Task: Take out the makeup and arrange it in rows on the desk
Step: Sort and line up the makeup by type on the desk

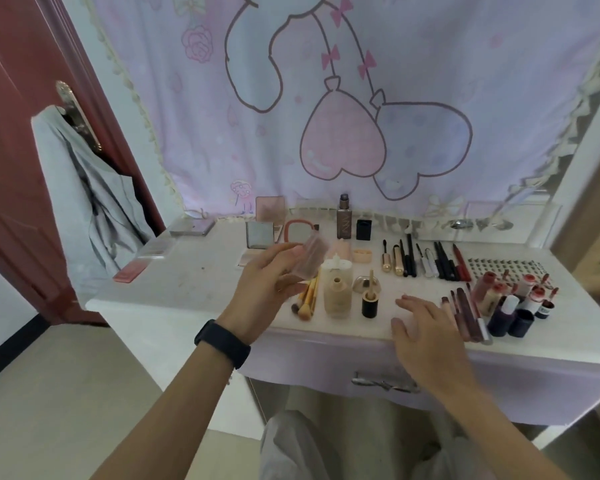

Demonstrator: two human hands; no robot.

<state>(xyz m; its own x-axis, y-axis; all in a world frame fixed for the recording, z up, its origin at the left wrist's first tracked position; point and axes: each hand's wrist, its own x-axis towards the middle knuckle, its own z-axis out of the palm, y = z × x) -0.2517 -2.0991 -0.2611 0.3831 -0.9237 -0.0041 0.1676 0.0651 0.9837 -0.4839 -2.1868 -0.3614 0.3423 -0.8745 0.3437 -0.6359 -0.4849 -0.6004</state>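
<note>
Bottle (pixel 344 218) lettering (blurred) — case (pixel 310 259), left fingers (pixel 280 253)

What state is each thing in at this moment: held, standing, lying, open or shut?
left hand, holds the pink case above the desk.
pink case, lifted, blurred.
right hand, open, fingers spread, holding nothing.
beige bottle, upright, no cap.
brown bottle, upright at the back.
brushes, lying flat.
pencils, lying in a row.
drawer, shut.

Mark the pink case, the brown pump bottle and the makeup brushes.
pink case (pixel 310 256): head view, middle of its front face.
brown pump bottle (pixel 344 227): head view, labelled body.
makeup brushes (pixel 305 312): head view, a bristle head.
</note>
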